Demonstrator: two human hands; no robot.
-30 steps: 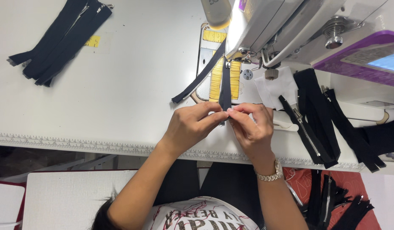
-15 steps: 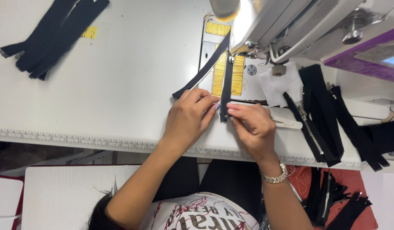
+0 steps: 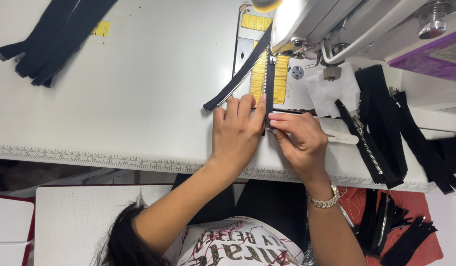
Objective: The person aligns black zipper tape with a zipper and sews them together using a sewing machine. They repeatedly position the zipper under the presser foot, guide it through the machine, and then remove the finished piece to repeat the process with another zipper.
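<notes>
Left hand (image 3: 235, 133) lies flat, fingers together, pressing one black zipper (image 3: 269, 81); right hand (image 3: 299, 140) pinches its lower end. Two zipper piles (image 3: 50, 39) (image 3: 385, 123) flank the sewing machine (image 3: 346, 24).

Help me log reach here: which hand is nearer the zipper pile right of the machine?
Right. The right hand lies just left of the zipper pile; the left hand sits farther left, beyond it.

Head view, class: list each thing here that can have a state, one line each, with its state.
black zipper: opened into two tapes, lying flat under the machine head
left hand: fingers flat, pressing on the zipper
right hand: fingers pinching the zipper's near end
sewing machine: lamp lit
spare zippers: loose pile on the table's right side
black strips: heaped at far left
</notes>
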